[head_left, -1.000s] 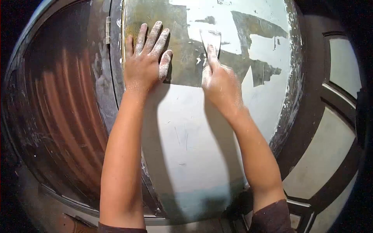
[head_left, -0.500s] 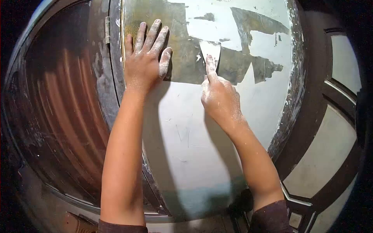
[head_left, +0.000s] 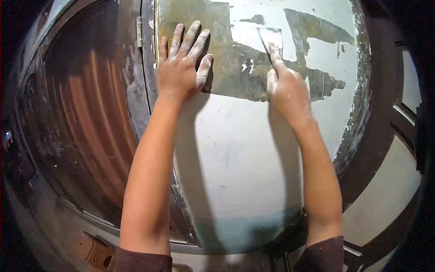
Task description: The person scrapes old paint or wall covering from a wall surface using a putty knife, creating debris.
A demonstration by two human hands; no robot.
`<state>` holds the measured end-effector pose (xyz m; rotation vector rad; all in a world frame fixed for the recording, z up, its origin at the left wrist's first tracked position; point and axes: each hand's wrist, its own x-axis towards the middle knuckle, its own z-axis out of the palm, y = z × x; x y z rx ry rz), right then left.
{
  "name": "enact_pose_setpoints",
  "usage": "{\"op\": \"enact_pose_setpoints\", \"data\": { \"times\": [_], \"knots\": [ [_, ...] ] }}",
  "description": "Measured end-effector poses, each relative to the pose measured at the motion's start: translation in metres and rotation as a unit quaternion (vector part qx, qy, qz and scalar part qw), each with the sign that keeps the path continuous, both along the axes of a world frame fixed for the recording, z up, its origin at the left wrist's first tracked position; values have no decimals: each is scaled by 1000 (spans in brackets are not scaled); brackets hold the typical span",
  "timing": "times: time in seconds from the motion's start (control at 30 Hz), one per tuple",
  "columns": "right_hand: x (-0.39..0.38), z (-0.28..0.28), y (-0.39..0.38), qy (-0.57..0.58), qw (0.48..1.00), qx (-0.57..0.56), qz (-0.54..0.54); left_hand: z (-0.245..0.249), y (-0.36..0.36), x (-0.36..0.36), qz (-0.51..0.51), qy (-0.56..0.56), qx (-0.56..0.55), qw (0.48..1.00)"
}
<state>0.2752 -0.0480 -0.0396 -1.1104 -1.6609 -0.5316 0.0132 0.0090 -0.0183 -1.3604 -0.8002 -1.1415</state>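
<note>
My right hand [head_left: 290, 88] grips a putty knife [head_left: 272, 38], its index finger stretched along the blade. The blade's wide edge lies against the white coating at the upper part of the panel [head_left: 244, 140]. The knife's handle is hidden inside my palm. My left hand [head_left: 183, 68] rests flat on the bare, grey-brown area at the panel's upper left, fingers spread and dusted with white powder. Around the knife, patches of white coating with ragged edges border the scraped area [head_left: 231, 68]. Below, the white surface is smooth, with a few thin scratches.
To the left is a dark wooden frame with a metal hinge [head_left: 139, 31] and a dark reddish-brown panel [head_left: 90, 109]. A dark frame with pale panels [head_left: 385, 177] stands at the right. Low at the left lies a brown object with holes [head_left: 96, 251].
My right hand has moved the putty knife up and to the right across the panel. My left hand stays flat on the same spot, while the whole view has shifted slightly.
</note>
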Motion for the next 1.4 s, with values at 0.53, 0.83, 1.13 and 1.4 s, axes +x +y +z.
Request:
{"op": "enact_pose_setpoints", "data": {
  "times": [0.53, 0.83, 1.13, 1.4],
  "knots": [
    [47, -29, -8, -31, 996, -55, -63, 24, 4, 16, 27, -30, 25, 999],
    [53, 24, 14, -19, 996, 83, -11, 22, 5, 14, 21, -24, 23, 999],
    [35, 46, 9, -25, 989, 134, -49, 20, 4, 15, 23, -29, 22, 999],
    [26, 0, -2, -55, 993, 20, -99, 19, -3, 17, -8, -40, 13, 999]
  ]
}}
